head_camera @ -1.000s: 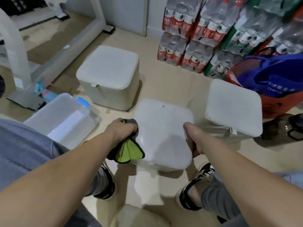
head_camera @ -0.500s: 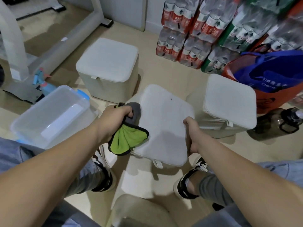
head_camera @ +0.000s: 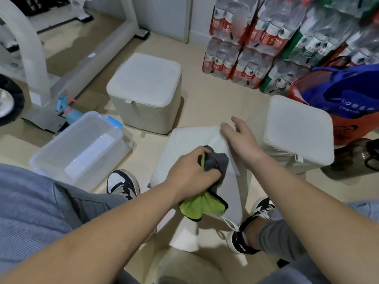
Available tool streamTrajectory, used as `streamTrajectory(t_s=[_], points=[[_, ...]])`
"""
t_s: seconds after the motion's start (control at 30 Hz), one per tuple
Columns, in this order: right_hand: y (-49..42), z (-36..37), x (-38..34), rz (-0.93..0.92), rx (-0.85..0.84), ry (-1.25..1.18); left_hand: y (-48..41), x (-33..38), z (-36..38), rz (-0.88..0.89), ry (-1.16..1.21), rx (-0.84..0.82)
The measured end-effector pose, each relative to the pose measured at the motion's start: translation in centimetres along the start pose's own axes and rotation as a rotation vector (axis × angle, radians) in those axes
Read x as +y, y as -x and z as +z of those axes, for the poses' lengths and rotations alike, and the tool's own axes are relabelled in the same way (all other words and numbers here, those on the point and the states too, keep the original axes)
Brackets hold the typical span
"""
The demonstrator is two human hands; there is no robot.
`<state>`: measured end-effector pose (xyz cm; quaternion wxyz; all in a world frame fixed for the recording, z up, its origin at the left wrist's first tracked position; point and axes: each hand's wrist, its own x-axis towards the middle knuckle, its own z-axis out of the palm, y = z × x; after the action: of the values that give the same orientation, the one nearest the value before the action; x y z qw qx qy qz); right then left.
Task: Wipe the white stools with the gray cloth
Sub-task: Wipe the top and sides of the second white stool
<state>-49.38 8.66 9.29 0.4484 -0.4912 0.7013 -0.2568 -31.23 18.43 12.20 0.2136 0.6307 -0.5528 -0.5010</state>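
Observation:
Three white cube stools stand on the floor. The near stool is tipped over between my feet, one side facing up. My left hand grips the bunched gray cloth, its green side hanging down, and presses it on that upturned side. My right hand lies with fingers spread on the stool's far right edge. A second stool stands upright behind it on the left. The third stool stands to the right.
A clear plastic bin with a blue latch sits at the left, a blue spray bottle behind it. Packs of water bottles line the back wall. An orange and blue bag and a dark jug stand at the right.
The near stool has been tipped onto its side. My left hand moved the cloth from its left edge onto the upturned side. My right hand let go of the edge and opened on it.

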Motion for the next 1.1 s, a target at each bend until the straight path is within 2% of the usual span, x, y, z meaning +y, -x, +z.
streamTrajectory(t_s=[0.1,0.13,0.23,0.3,0.37,0.47,0.5,0.57,0.63,0.7,0.83,0.97,1.03,1.1], points=[[-0.5,0.3,0.9,-0.002,0.004,0.149,-0.1,0.2,1.3,0.064,0.141,-0.073],[-0.7,0.1,1.7,-0.014,0.041,0.186,-0.7,0.0,1.0,0.052,0.167,-0.005],[-0.9,-0.9,3.1,-0.011,0.141,0.151,-2.9,-1.2,-1.4,-0.101,0.169,0.341],[-0.9,-1.1,3.5,-0.003,0.169,0.16,-3.3,-1.7,-2.0,-0.122,0.141,0.44],[-0.9,-0.7,3.5,-0.013,0.195,0.198,-2.9,-1.6,0.2,0.0,0.008,0.322],[-1.3,-0.4,3.7,-0.034,0.223,0.212,-2.1,-1.0,4.6,0.207,-0.308,0.0],[-1.4,-0.5,3.9,-0.04,0.222,0.214,-2.5,-0.8,4.5,0.23,-0.294,-0.035],[-1.4,-0.6,4.1,-0.045,0.217,0.228,-4.2,-1.2,3.0,0.22,-0.154,0.025],[-1.4,-0.2,4.0,-0.047,0.22,0.231,-5.1,-1.9,1.7,0.126,-0.299,0.15],[-1.3,0.7,3.3,-0.05,0.234,0.232,-4.7,-2.0,1.5,-0.017,-0.466,0.184],[-1.4,2.1,1.9,-0.032,0.271,0.281,-4.0,-1.5,2.8,-0.075,-0.41,0.179],[-1.2,2.4,1.5,-0.082,0.316,0.342,-2.5,-1.1,4.1,-0.012,-0.193,0.287],[-1.4,2.1,1.6,-0.101,0.341,0.322,-1.3,-0.6,5.2,0.062,-0.122,0.249],[-1.5,1.8,1.9,-0.118,0.359,0.309,-0.7,-1.2,5.6,0.132,-0.174,0.193]])
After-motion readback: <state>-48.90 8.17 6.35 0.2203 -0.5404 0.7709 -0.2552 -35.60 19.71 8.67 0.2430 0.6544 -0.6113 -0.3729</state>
